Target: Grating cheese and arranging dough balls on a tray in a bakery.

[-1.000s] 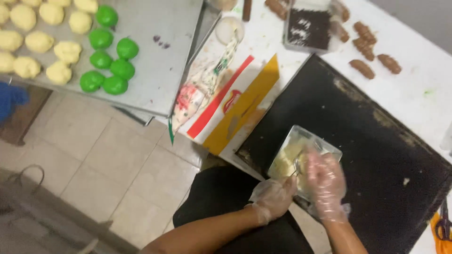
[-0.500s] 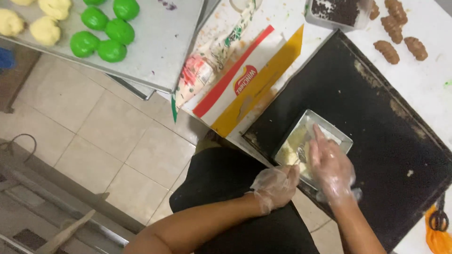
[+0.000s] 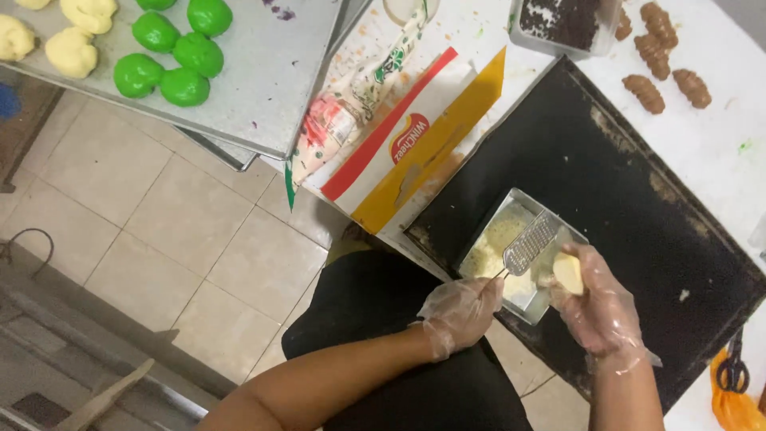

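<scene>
Holding pale yellow cheese chunk (image 3: pixel 568 273), R hand (image 3: pixel 600 311) | grater (image 3: pixel 531 243), L hand (image 3: pixel 461 307)

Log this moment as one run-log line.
left hand: holds grater | right hand: holds cheese block | under both: metal tin on black tray

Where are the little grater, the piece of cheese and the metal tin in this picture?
grater (image 3: pixel 532 242): head view, middle of its perforated blade.
piece of cheese (image 3: pixel 568 273): head view, its pale exposed face.
metal tin (image 3: pixel 477 235): head view, its left wall.
</scene>
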